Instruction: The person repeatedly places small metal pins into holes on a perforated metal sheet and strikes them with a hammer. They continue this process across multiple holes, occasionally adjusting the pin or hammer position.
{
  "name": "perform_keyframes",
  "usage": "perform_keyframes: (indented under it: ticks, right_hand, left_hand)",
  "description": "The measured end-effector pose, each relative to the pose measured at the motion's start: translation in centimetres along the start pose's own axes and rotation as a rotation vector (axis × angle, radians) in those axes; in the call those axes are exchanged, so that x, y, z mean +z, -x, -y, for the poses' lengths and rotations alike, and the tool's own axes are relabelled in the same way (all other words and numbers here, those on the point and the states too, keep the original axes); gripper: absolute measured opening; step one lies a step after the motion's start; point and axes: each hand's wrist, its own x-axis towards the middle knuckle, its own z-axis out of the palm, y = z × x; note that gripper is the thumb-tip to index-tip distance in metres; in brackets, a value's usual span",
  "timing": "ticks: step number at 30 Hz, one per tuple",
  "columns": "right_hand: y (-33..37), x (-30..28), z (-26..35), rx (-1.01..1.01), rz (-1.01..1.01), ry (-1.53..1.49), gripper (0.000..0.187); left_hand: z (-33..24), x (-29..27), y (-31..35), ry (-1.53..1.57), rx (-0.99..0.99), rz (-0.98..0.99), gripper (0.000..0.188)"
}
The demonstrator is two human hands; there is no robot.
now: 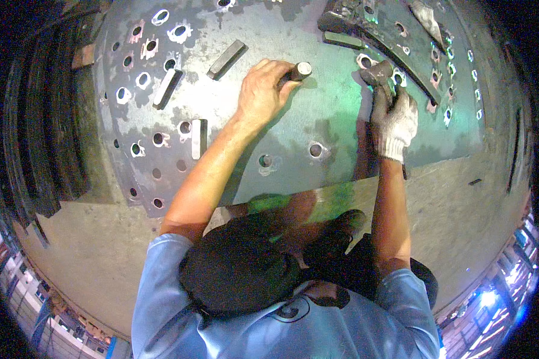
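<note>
My bare left hand (263,90) is closed round a short round metal bar (302,71), its pale flat end showing beyond the thumb and fingers. The bar is over the middle of a large dark steel plate (293,119); whether it touches the plate I cannot tell. To the right, my right hand (395,122), in a whitish knitted glove with dark finger parts, grips a hammer (377,73). The hammer's dark head sticks out past the fingers, close to a hole in the plate. Most of its handle is hidden by the hand and forearm.
Rectangular metal bars (227,58) lie on the plate, left of centre and at the far side. Holes with scraped rims dot the plate. A long dark bar (401,63) and a pale cloth-like piece (425,21) lie far right. Dark steel lengths (42,119) are stacked at the left.
</note>
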Motion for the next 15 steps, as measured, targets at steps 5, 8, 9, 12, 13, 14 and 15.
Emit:
perform_keyframes:
  ticks: [5, 8, 9, 12, 13, 14, 15]
  right_hand:
    - [1.7, -2.1, -1.1, 0.061, 0.192, 0.175, 0.042]
    - [0.9, -3.0, -0.8, 0.08, 0.293, 0.158, 0.034]
    - [0.8, -3.6, -0.5, 0.112, 0.297, 0.084, 0.034]
    - [1.3, -5.4, 0.2, 0.308, 0.386, -0.245, 0.032]
    - [1.3, -6.1, 0.5, 0.428, 0.44, -0.447, 0.032]
    - [1.2, -7.4, 2.6, 0.55, 0.493, -0.656, 0.032]
    - [1.0, -9.1, 4.8, 0.67, 0.541, -0.858, 0.033]
  left_hand:
    - [0.4, 0.2, -0.2, 0.034, 0.047, -0.006, 0.033]
    - [0.6, 0.3, -0.1, 0.04, 0.041, 0.008, 0.033]
    - [0.7, 0.3, -0.3, 0.04, 0.04, 0.012, 0.034]
    - [0.7, 0.4, -0.1, 0.031, 0.064, -0.011, 0.034]
    - [0.6, 0.4, 0.0, 0.034, 0.052, -0.006, 0.034]
    - [0.7, 0.3, 0.2, 0.03, 0.043, 0.002, 0.034]
    - [0.6, 0.2, 0.2, 0.034, 0.034, 0.007, 0.035]
